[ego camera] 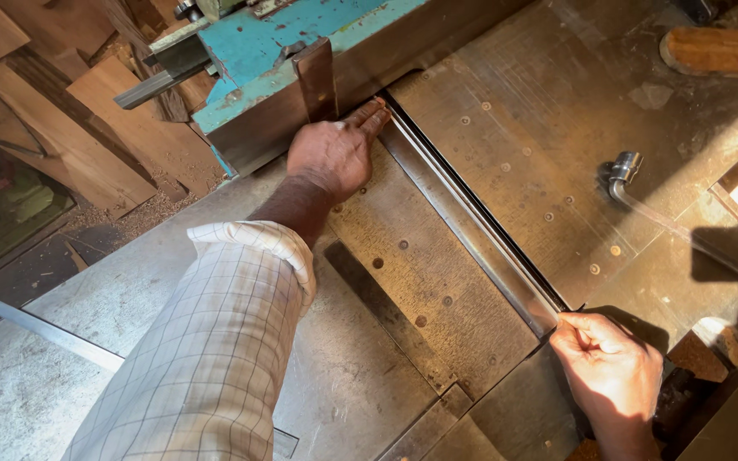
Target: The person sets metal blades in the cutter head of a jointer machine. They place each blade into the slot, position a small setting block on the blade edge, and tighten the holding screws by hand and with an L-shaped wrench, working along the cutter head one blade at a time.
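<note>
Right now a long shiny metal strip (480, 230) lies in the slot of the big metal table (506, 128). The left hand (335, 154) presses flat on its far end, fingers together. The right hand (612, 367) pinches the near end with closed fingers. I think the strip sits almost in place, not yet let go. No boxes or bowls show; only a bent metal tool (629, 175) lies well past the fingers.

Both hands (335, 154) (608, 363) outstretched, fingers pinching.

Checked white sleeve (215, 358), turquoise fence (275, 43)
</note>
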